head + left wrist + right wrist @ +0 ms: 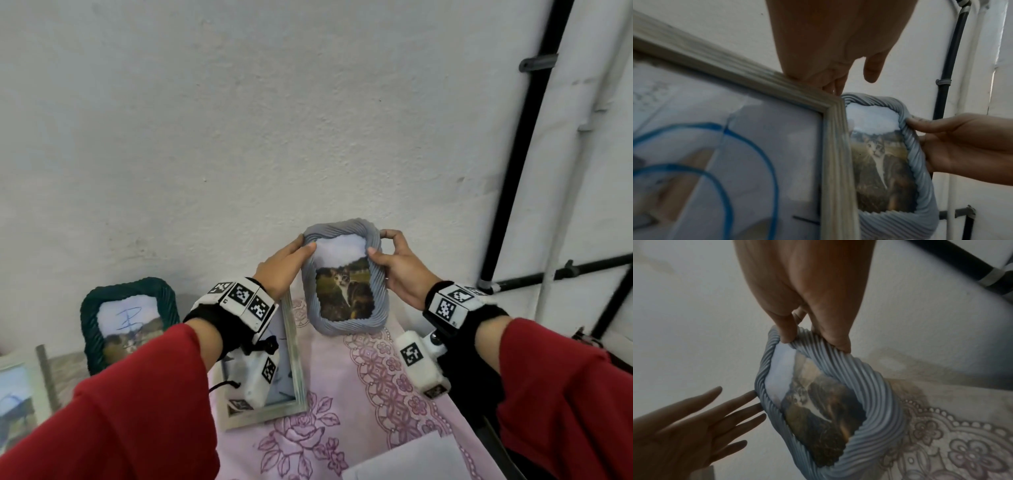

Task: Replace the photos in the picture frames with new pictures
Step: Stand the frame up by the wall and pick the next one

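Note:
A grey-blue ribbed picture frame (349, 325) with a cat photo (344, 291) in it stands upright on the pink floral cloth (342, 394), close to the white wall. My right hand (382, 248) pinches its upper right rim, thumb in front and fingers behind. In the right wrist view the same pinch (813, 337) sits on the ribbed rim (879, 394). My left hand (305, 248) touches the upper left rim with straight fingers, which show spread in the right wrist view (715, 418). The left wrist view shows the frame (920, 178) partly hidden behind another frame's corner.
A silver wooden frame (296, 359) holding a blue-scribbled picture leans under my left wrist. A dark green ribbed frame (90, 315) stands further left, and a pale frame (20, 394) sits at the far left edge. White paper (404, 459) lies in front. Black pipes (513, 154) run down the wall on the right.

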Demonstrator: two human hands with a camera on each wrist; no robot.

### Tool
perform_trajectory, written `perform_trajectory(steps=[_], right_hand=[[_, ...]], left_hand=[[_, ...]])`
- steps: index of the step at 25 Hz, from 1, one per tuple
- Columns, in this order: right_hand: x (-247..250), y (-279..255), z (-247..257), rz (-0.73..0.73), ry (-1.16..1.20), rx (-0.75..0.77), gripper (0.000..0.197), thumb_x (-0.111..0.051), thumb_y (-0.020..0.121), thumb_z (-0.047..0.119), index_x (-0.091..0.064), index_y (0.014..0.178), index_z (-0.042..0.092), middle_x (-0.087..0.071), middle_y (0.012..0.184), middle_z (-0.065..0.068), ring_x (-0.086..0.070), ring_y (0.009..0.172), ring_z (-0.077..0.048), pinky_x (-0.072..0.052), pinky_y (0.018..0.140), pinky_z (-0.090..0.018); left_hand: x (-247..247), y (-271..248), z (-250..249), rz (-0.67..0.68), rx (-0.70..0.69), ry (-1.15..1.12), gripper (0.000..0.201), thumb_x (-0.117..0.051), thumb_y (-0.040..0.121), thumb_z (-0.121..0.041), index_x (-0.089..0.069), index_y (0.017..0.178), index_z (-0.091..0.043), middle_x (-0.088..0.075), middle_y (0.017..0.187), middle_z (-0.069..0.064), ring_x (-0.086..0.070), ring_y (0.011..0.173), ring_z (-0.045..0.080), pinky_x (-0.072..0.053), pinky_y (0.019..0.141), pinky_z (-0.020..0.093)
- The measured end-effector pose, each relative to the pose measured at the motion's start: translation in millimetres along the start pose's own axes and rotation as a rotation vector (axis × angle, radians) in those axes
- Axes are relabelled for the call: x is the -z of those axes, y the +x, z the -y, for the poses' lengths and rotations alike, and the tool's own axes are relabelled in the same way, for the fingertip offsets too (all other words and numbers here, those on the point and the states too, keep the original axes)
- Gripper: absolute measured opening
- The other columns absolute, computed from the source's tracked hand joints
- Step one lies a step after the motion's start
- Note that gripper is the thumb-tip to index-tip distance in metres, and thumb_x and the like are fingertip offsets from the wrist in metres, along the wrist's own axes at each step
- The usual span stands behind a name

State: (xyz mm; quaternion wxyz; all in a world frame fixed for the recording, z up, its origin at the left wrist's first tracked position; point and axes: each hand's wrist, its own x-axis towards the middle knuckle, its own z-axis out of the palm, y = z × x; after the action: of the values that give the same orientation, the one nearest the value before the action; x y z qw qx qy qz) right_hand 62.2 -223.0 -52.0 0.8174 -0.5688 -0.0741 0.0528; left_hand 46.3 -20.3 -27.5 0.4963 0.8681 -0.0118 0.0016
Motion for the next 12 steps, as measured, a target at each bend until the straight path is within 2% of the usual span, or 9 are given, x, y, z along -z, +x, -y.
perform_trajectory(steps=[3,4,8,12], right_hand=[[3,9,-15,-0.025,0.002,-0.021,0.027,-0.047,0.093,-0.001,-0.043,0.094,0.026,-0.058,0.087,-0.009,-0.060,0.062,-0.014,-0.055,0.051,-0.023],[4,10,-19,-0.035,0.011,-0.032,0.027,-0.047,0.093,-0.001,-0.043,0.095,0.025,-0.058,0.087,-0.009,-0.060,0.062,-0.014,-0.055,0.050,-0.023],[11,9,-26,-0.041,-0.008,-0.070,0.027,-0.047,0.095,0.003,-0.036,0.111,0.022,-0.057,0.088,-0.007,-0.056,0.068,-0.017,-0.054,0.047,-0.025],[17,2,-24,-0.026,-0.227,-0.077,0.024,-0.051,0.095,0.012,-0.036,0.110,0.022,-0.059,0.086,-0.007,-0.057,0.067,-0.018,-0.050,0.056,-0.033]], left_hand=[[-1,9,-2,0.142,-0.001,-0.012,0.057,-0.030,0.098,-0.045,-0.025,0.147,-0.016,-0.023,0.155,0.000,-0.020,0.143,0.015,-0.009,0.115,0.024],[-1,10,-4,0.176,0.009,-0.008,0.058,-0.026,0.098,-0.045,-0.025,0.147,-0.015,-0.023,0.155,0.002,-0.020,0.143,0.015,-0.011,0.114,0.024],[-1,16,-3,0.198,0.062,0.058,0.066,-0.021,0.095,-0.056,-0.030,0.146,-0.015,-0.026,0.154,0.005,-0.023,0.143,0.019,-0.011,0.120,0.038],[3,15,-2,0.167,0.077,0.125,0.070,-0.021,0.093,-0.058,-0.037,0.142,-0.011,-0.034,0.150,0.007,-0.030,0.140,0.020,-0.013,0.119,0.040]])
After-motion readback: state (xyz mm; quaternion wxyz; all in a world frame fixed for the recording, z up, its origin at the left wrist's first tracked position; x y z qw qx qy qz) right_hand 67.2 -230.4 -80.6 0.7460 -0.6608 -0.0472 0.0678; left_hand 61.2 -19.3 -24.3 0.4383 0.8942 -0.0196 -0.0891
